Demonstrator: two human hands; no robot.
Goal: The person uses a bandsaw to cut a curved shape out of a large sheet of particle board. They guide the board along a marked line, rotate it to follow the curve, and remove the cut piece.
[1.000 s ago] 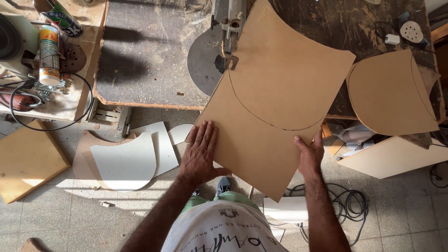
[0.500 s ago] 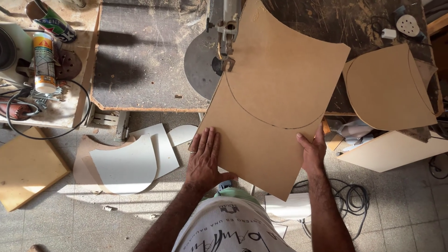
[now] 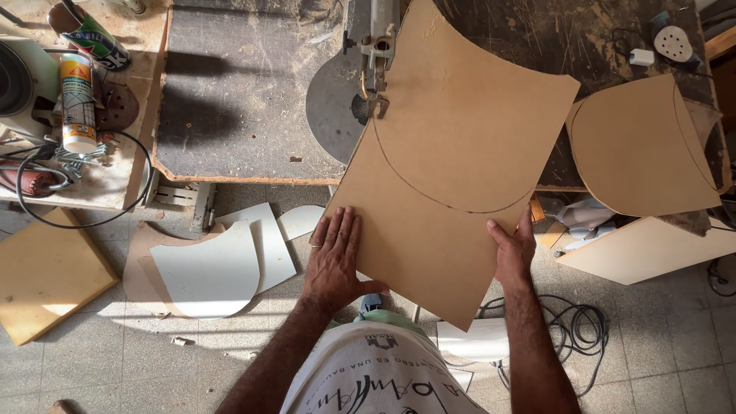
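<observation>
A brown fibreboard panel (image 3: pixel 460 153) with a curved pencil line drawn across it lies tilted on the dark saw table (image 3: pixel 230 92). Its left edge meets the blade of the saw head (image 3: pixel 373 54) by the round grey insert plate (image 3: pixel 330 107). My left hand (image 3: pixel 335 257) lies flat, fingers spread, on the panel's near left corner. My right hand (image 3: pixel 512 249) grips the panel's near right edge, thumb on top. The panel's lower corner hangs off the table over my body.
A cut curved fibreboard piece (image 3: pixel 640 146) lies at the table's right. White offcuts (image 3: pixel 211 264) and a yellowish board (image 3: pixel 46 272) lie on the tiled floor at left. A tube and can (image 3: pixel 77 100) sit on the left bench. Black cable (image 3: pixel 575 330) coils on the floor.
The panel has shifted slightly against the blade, and both hands have moved a little with it. The grips are unchanged.
</observation>
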